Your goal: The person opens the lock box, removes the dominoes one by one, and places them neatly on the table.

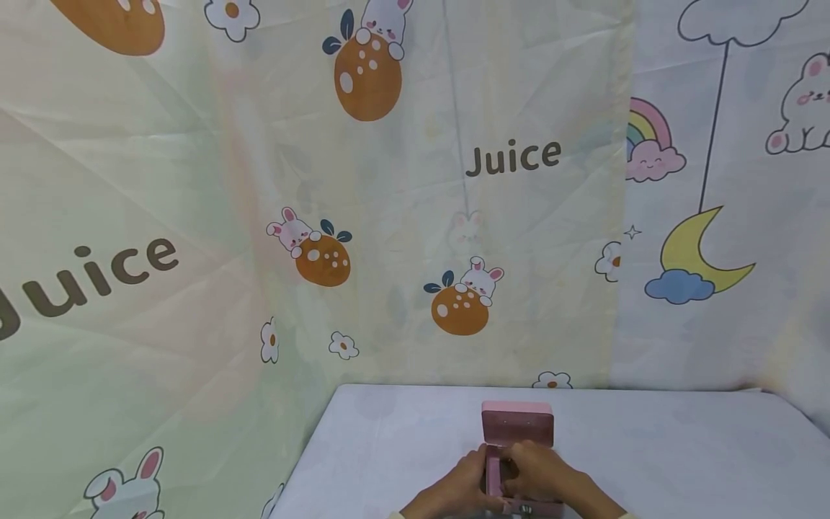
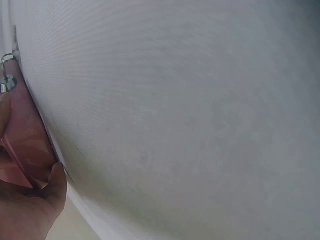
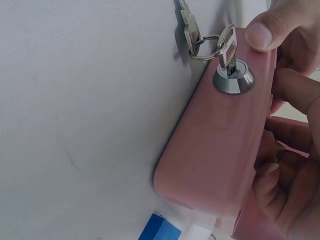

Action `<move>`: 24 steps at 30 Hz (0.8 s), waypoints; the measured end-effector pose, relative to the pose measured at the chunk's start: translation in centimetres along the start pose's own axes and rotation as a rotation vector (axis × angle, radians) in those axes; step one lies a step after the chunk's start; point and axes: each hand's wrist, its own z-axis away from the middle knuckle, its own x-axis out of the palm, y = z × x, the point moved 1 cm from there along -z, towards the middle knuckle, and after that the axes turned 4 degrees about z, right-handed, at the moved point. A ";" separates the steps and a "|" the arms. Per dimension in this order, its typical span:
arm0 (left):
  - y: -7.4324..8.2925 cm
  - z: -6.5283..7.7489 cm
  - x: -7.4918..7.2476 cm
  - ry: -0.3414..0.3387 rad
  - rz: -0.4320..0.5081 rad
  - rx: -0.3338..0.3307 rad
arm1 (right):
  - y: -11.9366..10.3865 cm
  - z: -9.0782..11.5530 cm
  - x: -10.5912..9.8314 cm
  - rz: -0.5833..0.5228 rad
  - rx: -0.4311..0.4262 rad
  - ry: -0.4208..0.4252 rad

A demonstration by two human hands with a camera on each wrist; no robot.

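Observation:
A pink metal cash box stands on the white table with its lid raised at the back. My left hand grips the box's left side, its thumb on the front wall near the lock. In the left wrist view, that hand holds the box's edge. My right hand reaches into the box with bent fingers; what they touch inside is hidden. On the front wall, seen in the right wrist view, a key sits in the round lock, and a second key hangs from its ring.
Beside the box's end, a blue and white object shows partly at the bottom of the right wrist view. The white tabletop spreads around the box. Printed cloth hangs behind the table and along its left side.

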 end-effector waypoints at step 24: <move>0.6 0.4 -0.3 0.012 -0.043 0.004 | 0.4 0.7 -0.3 -0.027 0.020 0.009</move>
